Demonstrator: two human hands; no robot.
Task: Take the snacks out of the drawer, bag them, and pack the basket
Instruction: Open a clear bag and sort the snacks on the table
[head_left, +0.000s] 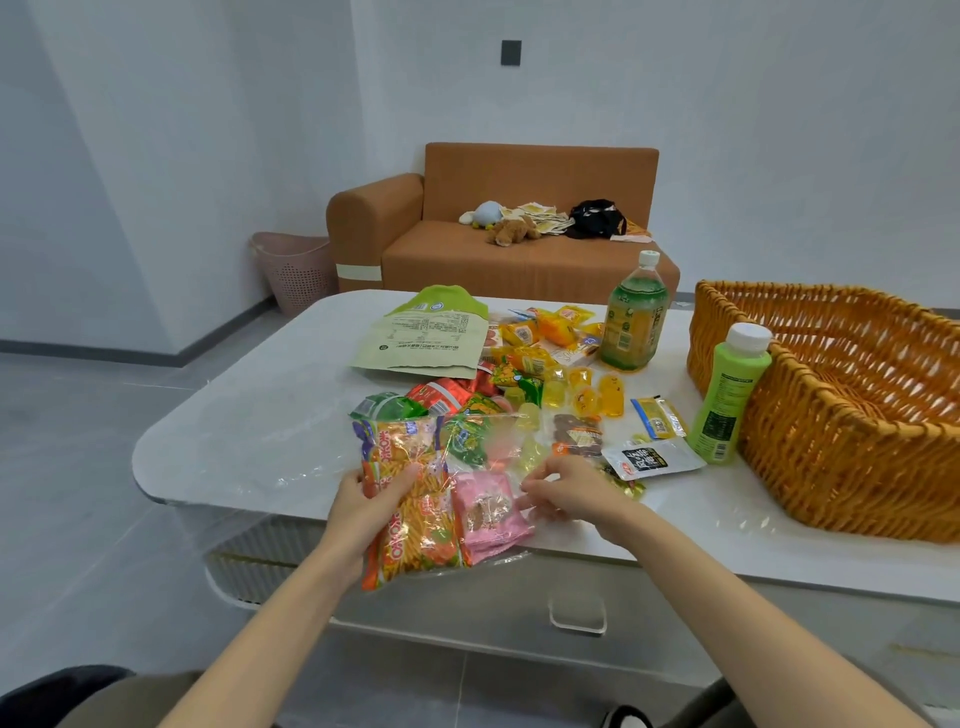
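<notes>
Head view: left hand (371, 501) grips the clear plastic bag (415, 457) on its left side, thumb across the orange stick-snack packets (415, 540) inside. The bag overhangs the near edge of the white table (249, 415)

Handling, my read: thin slippery film, light load, contents slide and crush. Hold the film at the mouth, support underneath, don't squeeze

In the bag: at least two orange packets, one pink square packet (491, 512)

Right hand (571, 491), fingers curled, pinches the film just right of the pink one

Loose behind: one pale green paper pouch (423, 340), a pile of small wrapped snacks, roughly four yellow jelly cups (610, 395), exact count unclear. One black-and-white sachet (652, 457)

Two white-capped bottles: large tea bottle (631, 317), slim bright green bottle (727, 400) just beside the one woven wicker basket (841, 457), far right
</notes>
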